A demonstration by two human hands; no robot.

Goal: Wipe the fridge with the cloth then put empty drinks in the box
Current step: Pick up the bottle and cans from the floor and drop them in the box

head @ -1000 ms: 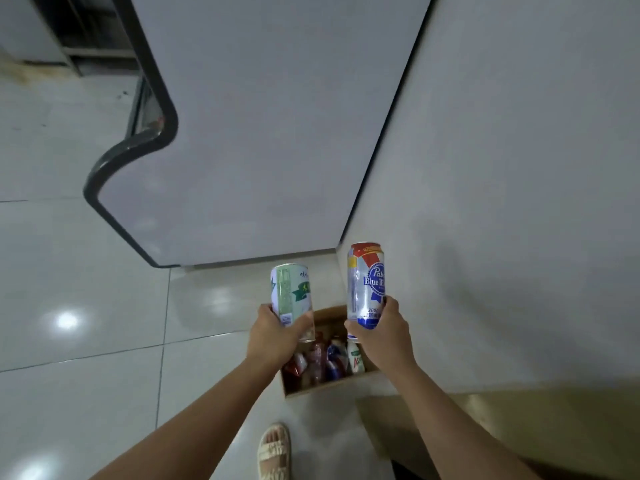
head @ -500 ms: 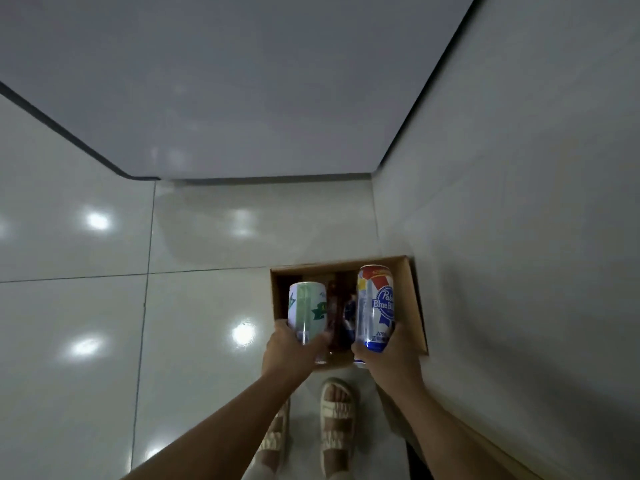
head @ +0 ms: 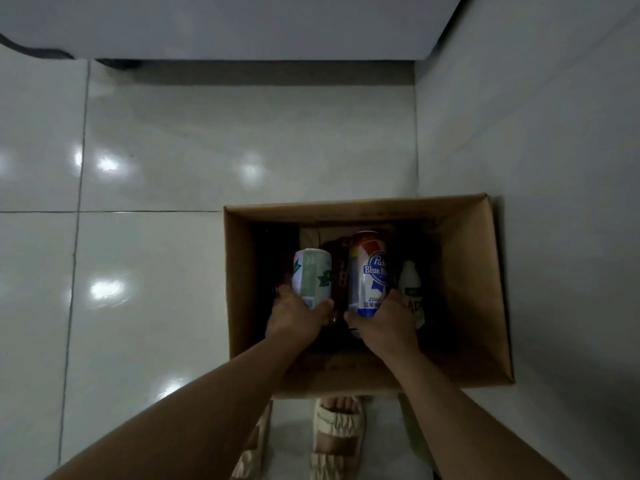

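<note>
Both cans lowered into box | left grip clasps green can | right grip clasps blue can

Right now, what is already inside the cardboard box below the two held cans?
Inside the cardboard box, a white bottle shows beside the right hand. Dark shapes lie between the green can and blue can; shadow and the left hand hide the rest.

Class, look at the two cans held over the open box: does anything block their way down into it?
No lid or flap covers the box. Below the green can and blue can, a white bottle and dark items already lie inside, limiting room.
</note>
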